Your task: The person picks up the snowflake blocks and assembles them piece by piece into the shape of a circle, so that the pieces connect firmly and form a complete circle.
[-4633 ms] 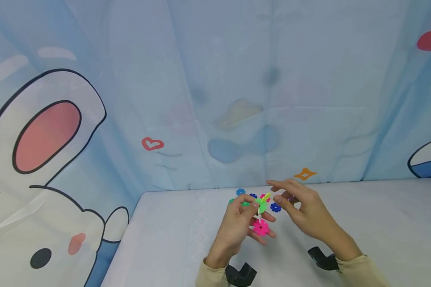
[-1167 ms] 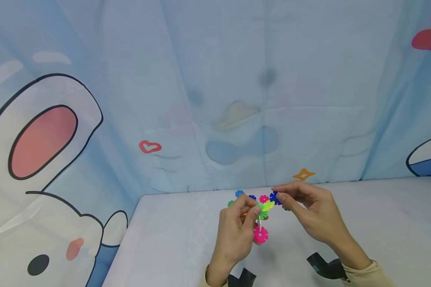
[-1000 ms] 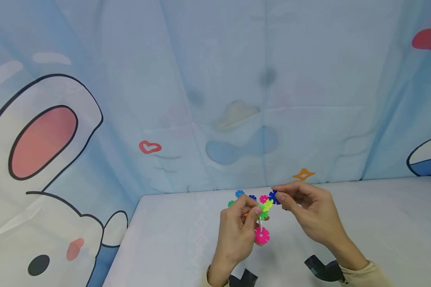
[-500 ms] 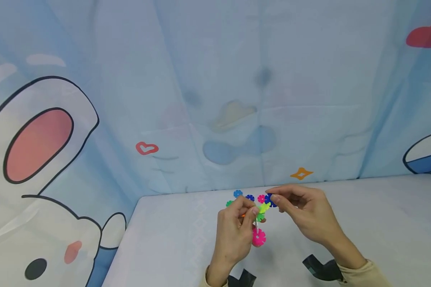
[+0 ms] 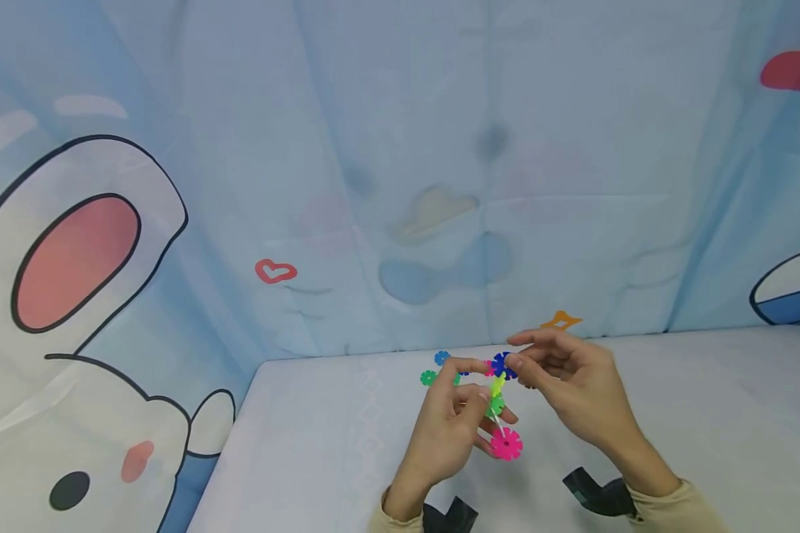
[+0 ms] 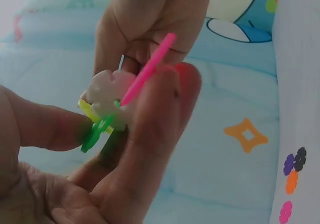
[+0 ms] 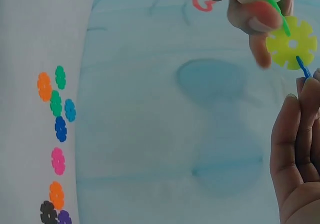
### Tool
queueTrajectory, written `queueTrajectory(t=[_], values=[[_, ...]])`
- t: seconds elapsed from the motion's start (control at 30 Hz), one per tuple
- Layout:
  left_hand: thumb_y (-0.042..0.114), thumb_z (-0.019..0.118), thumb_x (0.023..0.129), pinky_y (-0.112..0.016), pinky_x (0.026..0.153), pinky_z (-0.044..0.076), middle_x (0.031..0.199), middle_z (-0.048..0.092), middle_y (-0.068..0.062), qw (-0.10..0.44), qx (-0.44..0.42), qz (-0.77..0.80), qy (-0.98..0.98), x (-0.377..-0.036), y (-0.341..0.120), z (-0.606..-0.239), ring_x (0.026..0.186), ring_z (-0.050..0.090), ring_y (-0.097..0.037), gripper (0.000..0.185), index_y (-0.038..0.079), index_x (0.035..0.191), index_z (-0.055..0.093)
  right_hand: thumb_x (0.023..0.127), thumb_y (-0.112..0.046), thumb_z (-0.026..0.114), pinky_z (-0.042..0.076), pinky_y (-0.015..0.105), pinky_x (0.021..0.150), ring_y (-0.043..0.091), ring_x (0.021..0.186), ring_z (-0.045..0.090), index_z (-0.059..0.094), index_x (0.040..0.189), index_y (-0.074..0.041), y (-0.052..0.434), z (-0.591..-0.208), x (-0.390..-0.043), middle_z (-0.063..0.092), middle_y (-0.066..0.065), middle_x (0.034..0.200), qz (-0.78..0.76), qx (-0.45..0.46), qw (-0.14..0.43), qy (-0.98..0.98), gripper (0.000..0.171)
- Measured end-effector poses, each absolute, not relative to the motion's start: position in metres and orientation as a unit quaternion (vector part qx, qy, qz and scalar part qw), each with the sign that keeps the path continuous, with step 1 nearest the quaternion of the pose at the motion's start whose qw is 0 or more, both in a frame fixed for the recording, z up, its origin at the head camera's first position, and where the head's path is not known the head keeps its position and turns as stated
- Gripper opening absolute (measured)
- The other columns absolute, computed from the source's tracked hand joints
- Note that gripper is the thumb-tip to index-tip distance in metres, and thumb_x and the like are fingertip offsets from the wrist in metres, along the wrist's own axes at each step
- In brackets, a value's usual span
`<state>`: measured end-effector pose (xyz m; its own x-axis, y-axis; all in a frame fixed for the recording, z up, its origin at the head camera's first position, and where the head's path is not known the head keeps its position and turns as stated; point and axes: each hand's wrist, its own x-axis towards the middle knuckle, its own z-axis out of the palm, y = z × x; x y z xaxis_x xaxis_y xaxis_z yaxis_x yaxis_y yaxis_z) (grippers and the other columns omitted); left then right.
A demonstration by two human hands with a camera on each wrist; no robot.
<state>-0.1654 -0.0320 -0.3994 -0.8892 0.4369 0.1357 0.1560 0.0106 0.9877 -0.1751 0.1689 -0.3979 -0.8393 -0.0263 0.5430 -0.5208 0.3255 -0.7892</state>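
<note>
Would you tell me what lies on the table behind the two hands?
Behind the left hand and right hand, loose snowflake discs lie on the white table: a blue disc and a green disc. The hands and the held assembly cover any others.

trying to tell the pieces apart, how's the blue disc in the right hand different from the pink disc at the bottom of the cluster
The blue disc sits at the top, pinched by the right hand; the pink disc hangs at the bottom of the cluster held by the left hand, with no finger on it. The blue one is partly hidden by fingertips; the pink one faces the head camera in full. Both are notched, flower-shaped plastic discs.
</note>
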Motion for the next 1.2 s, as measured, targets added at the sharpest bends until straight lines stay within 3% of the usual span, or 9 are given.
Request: queueTrajectory(t=[0.13, 0.27, 0.4, 0.5, 0.6, 0.73, 0.93, 1.1, 1.2], values=[[0.008, 0.045, 0.109, -0.031, 0.062, 0.066, 0.099, 0.076, -0.031, 0.135, 0.201, 0.679, 0.693, -0.169, -0.035, -0.401, 0.073, 0.078, -0.021, 0.038, 0.01, 0.147, 0.051, 0.096, -0.003, 0.077, 0.059, 0.017, 0.067, 0.006, 0.072, 0.071, 0.077, 0.112, -0.011, 0.171, -0.404, -0.181, 0.077, -0.003, 0.091, 0.518, 0.17, 0.25, -0.8, 0.019], [0.002, 0.046, 0.106, -0.035, 0.062, 0.067, 0.102, 0.075, -0.035, 0.141, 0.173, 0.7, 0.678, -0.173, -0.038, -0.403, 0.084, 0.078, -0.039, 0.037, 0.005, 0.143, 0.051, 0.099, -0.014, 0.076, 0.058, 0.017, 0.068, 0.009, 0.077, 0.073, 0.076, 0.119, -0.01, 0.184, -0.417, -0.195, 0.079, 0.004, 0.101, 0.442, 0.148, 0.248, -0.849, 0.021], [-0.002, 0.047, 0.101, -0.036, 0.063, 0.067, 0.105, 0.075, -0.034, 0.139, 0.153, 0.719, 0.664, -0.178, -0.04, -0.406, 0.089, 0.08, -0.037, 0.031, 0.004, 0.131, 0.049, 0.099, -0.028, 0.077, 0.065, 0.041, 0.073, 0.03, 0.095, 0.073, 0.069, 0.133, -0.005, 0.198, -0.445, -0.212, 0.071, 0.02, 0.122, 0.358, 0.122, 0.128, -0.917, 0.042], [-0.004, 0.05, 0.099, -0.038, 0.068, 0.068, 0.113, 0.075, -0.028, 0.147, 0.14, 0.737, 0.645, -0.181, -0.04, -0.408, 0.095, 0.08, -0.036, 0.033, 0.004, 0.13, 0.047, 0.096, -0.028, 0.079, 0.063, 0.061, 0.084, 0.045, 0.108, 0.068, 0.064, 0.139, -0.001, 0.203, -0.473, -0.223, 0.062, 0.031, 0.132, 0.287, 0.124, 0.054, -0.949, 0.053], [-0.005, 0.053, 0.098, -0.039, 0.072, 0.068, 0.119, 0.073, -0.023, 0.158, 0.13, 0.752, 0.627, -0.183, -0.04, -0.41, 0.101, 0.079, -0.032, 0.047, 0.004, 0.143, 0.044, 0.094, -0.022, 0.08, 0.055, 0.071, 0.095, 0.053, 0.118, 0.06, 0.066, 0.139, -0.001, 0.203, -0.496, -0.228, 0.059, 0.035, 0.137, 0.236, 0.128, 0.034, -0.963, 0.052], [-0.007, 0.056, 0.098, -0.04, 0.075, 0.068, 0.119, 0.068, -0.02, 0.173, 0.121, 0.766, 0.607, -0.185, -0.041, -0.412, 0.104, 0.077, -0.029, 0.064, 0.005, 0.158, 0.037, 0.091, -0.017, 0.082, 0.051, 0.073, 0.099, 0.054, 0.124, 0.054, 0.071, 0.135, -0.006, 0.199, -0.507, -0.229, 0.057, 0.032, 0.143, 0.204, 0.124, 0.041, -0.97, 0.046], [-0.009, 0.054, 0.096, -0.051, 0.084, 0.066, 0.113, 0.068, -0.017, 0.192, 0.116, 0.793, 0.566, -0.187, -0.041, -0.415, 0.107, 0.077, -0.043, 0.041, 0.001, 0.136, 0.048, 0.088, -0.012, 0.086, 0.055, 0.067, 0.099, 0.048, 0.118, 0.057, 0.076, 0.126, -0.005, 0.197, -0.504, -0.226, 0.063, 0.027, 0.131, 0.218, 0.12, 0.051, -0.967, 0.039], [0.0, 0.051, 0.1, -0.06, 0.093, 0.062, 0.121, 0.067, -0.022, 0.196, 0.058, 0.82, 0.534, -0.189, -0.039, -0.417, 0.107, 0.077, -0.039, 0.064, -0.006, 0.159, 0.025, 0.086, -0.006, 0.087, 0.06, 0.058, 0.09, 0.032, 0.097, 0.063, 0.077, 0.11, -0.003, 0.198, -0.501, -0.226, 0.068, 0.013, 0.103, 0.244, 0.126, 0.054, -0.96, 0.027], [0.009, 0.05, 0.106, -0.061, 0.095, 0.061, 0.122, 0.066, -0.024, 0.192, 0.022, 0.837, 0.512, -0.191, -0.037, -0.419, 0.105, 0.076, -0.036, 0.053, -0.006, 0.154, 0.032, 0.086, -0.005, 0.086, 0.062, 0.053, 0.085, 0.024, 0.088, 0.062, 0.074, 0.106, -0.003, 0.198, -0.501, -0.227, 0.066, 0.007, 0.095, 0.255, 0.115, 0.037, -0.959, 0.023]])
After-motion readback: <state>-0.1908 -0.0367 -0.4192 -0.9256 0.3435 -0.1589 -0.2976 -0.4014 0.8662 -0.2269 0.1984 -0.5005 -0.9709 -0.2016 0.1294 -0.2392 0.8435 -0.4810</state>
